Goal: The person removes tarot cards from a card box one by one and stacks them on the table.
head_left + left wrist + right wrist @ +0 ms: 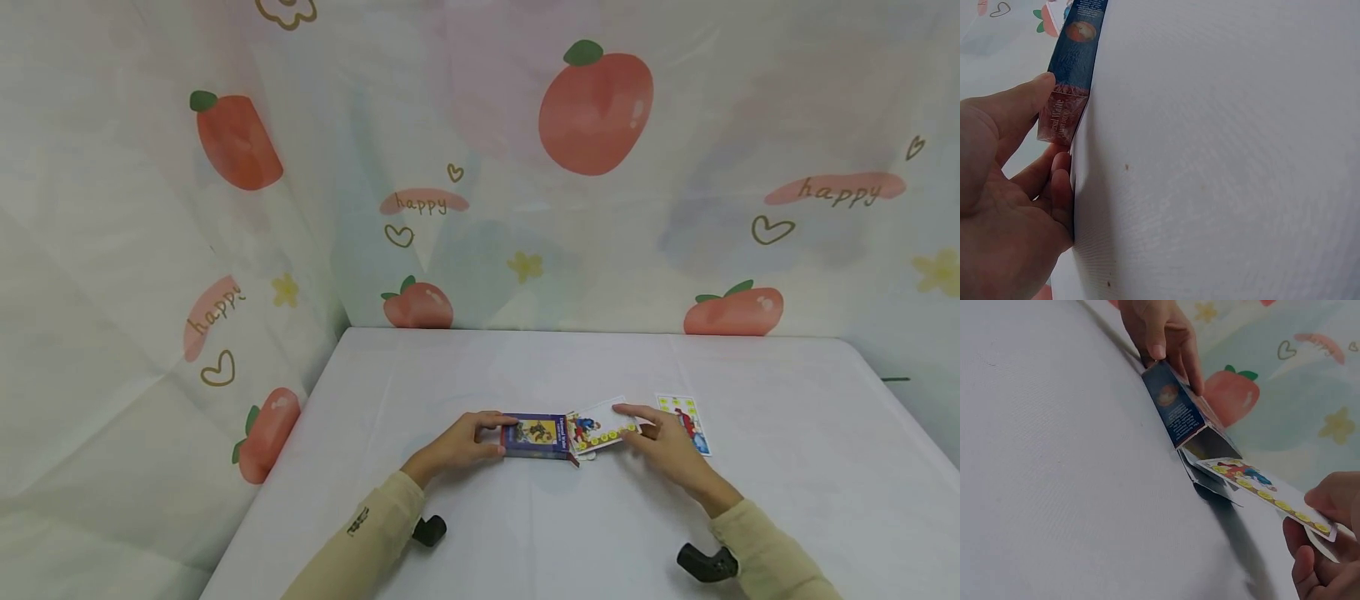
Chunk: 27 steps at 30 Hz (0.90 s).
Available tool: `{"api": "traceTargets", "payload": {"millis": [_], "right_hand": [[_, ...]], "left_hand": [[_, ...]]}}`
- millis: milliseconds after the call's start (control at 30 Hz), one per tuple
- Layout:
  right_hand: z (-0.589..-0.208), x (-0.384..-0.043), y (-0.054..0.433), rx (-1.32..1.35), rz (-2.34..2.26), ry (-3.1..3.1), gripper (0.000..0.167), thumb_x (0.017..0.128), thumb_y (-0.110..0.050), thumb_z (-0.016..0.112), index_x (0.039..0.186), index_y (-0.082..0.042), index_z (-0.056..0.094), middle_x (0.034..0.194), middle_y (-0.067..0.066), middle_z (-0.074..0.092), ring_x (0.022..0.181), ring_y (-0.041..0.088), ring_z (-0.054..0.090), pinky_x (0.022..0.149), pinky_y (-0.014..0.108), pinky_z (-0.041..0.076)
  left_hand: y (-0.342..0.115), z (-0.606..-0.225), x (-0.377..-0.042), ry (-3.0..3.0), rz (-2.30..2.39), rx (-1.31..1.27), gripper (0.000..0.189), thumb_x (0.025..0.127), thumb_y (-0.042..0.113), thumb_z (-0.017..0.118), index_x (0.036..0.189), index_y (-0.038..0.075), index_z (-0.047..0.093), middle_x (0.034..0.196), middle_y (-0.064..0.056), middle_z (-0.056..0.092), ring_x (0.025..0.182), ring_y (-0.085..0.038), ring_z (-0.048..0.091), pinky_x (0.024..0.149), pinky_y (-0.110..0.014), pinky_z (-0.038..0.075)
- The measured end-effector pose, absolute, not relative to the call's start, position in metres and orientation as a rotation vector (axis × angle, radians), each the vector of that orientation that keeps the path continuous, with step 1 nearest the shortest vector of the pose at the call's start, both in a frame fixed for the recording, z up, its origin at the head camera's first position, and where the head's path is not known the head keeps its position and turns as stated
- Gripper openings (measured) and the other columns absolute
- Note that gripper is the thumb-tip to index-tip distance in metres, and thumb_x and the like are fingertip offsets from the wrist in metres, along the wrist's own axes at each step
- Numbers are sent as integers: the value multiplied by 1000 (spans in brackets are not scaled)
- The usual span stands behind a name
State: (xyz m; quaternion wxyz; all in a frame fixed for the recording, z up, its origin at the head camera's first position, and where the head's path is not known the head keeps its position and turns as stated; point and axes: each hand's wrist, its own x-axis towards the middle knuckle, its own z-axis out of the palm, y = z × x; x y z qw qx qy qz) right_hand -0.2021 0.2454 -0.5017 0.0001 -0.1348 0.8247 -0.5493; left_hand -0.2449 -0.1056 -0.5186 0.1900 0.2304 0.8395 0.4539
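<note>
A blue card box [536,435] with a picture on its face lies on the white table, its right end open with flaps hanging out. My left hand [462,442] grips its closed left end, thumb on the near side; the left wrist view shows the box's red end [1063,115] between thumb and fingers. My right hand [670,450] pinches the outer end of an illustrated card [602,425] with yellow discs along one edge. In the right wrist view, this card's [1260,482] inner end is at the box mouth [1213,445]. A second illustrated card [697,431] lies partly behind my right hand.
The white table [450,367] meets a fruit-patterned backdrop [510,208] at its far edge and another stretch of it on the left. Black curved pieces [430,531] stick out below both sleeves, close over the table.
</note>
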Motion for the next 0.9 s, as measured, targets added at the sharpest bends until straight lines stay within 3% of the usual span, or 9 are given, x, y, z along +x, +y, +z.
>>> {"api": "traceTargets", "payload": {"millis": [100, 167, 300, 367, 400, 500, 600, 900], "right_hand": [[-503, -203, 248, -427, -1787, 2583, 44, 93, 7, 62, 136, 13, 54, 138, 37, 52, 74, -3, 57, 52, 23, 45], [-504, -203, 249, -423, -1803, 2617, 43, 93, 8, 62, 135, 12, 55, 135, 30, 57, 71, 0, 57, 51, 23, 43], [-505, -204, 251, -449, -1838, 2684, 38, 93, 9, 61, 131, 11, 59, 123, -12, 65, 71, 0, 58, 56, 20, 46], [-503, -204, 252, -459, -1846, 2709, 35, 94, 8, 61, 129, 11, 61, 119, -21, 62, 79, -3, 61, 63, 15, 49], [-502, -204, 252, -459, -1842, 2720, 34, 95, 7, 60, 129, 11, 61, 119, -20, 62, 81, -5, 61, 66, 13, 50], [-497, -202, 251, -411, -1797, 2769, 31, 98, 4, 58, 128, 8, 64, 127, 5, 66, 94, -11, 58, 76, 8, 50], [-493, -201, 251, -351, -1765, 2793, 30, 100, 2, 56, 128, 6, 65, 130, 22, 63, 94, -12, 55, 77, 8, 50], [-486, -201, 260, -298, -1728, 2812, 38, 97, 1, 58, 134, 3, 61, 128, 5, 64, 89, 1, 56, 66, 15, 50]], "left_hand": [[-105, -518, -244, 2363, 1268, 631, 49, 95, 15, 72, 141, 23, 61, 157, -11, 47, 147, -34, 42, 122, -52, 34], [-105, -517, -244, 2361, 1271, 627, 49, 95, 15, 72, 141, 23, 61, 158, -11, 46, 148, -34, 41, 122, -52, 34], [-105, -517, -244, 2363, 1272, 625, 49, 94, 15, 72, 141, 22, 61, 159, -13, 44, 150, -35, 38, 122, -53, 33], [-105, -517, -243, 2364, 1271, 626, 49, 94, 15, 72, 141, 22, 61, 159, -13, 44, 150, -35, 37, 122, -54, 32], [-105, -517, -243, 2365, 1269, 625, 49, 94, 15, 72, 141, 22, 61, 159, -13, 44, 150, -35, 37, 122, -54, 32], [-104, -517, -243, 2364, 1270, 617, 49, 94, 15, 72, 141, 23, 61, 159, -13, 44, 150, -34, 37, 123, -52, 32], [-104, -516, -243, 2371, 1266, 604, 49, 94, 15, 73, 141, 24, 61, 159, -12, 44, 150, -33, 37, 123, -51, 32], [-104, -515, -242, 2377, 1250, 576, 50, 94, 17, 73, 141, 26, 61, 159, -10, 44, 151, -32, 37, 124, -49, 32]]}}
